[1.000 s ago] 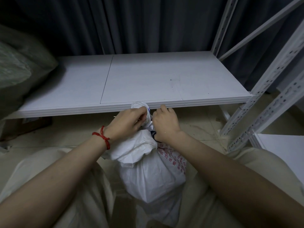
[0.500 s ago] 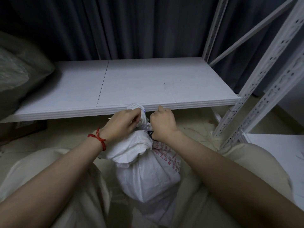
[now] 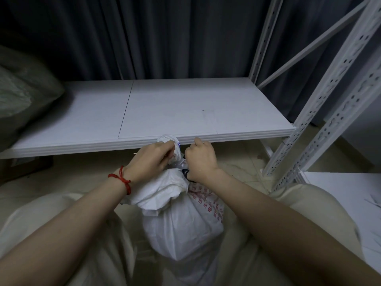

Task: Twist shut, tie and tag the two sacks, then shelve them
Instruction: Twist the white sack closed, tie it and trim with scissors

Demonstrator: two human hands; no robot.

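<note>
One white sack is standing upright between the knees, just near of the shelf's front edge. Its long axis is running vertical, with the twisted neck pointing up and slightly far. Two hands are on it: the left hand is clenching the neck, and the right hand's grip is curling onto it just beside. One greenish bundle is sitting far left on the shelf.

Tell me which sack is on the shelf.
The grey-green sack, far left on the shelf. The white sack sits between the knees, left hand and right hand gripping its neck.
</note>
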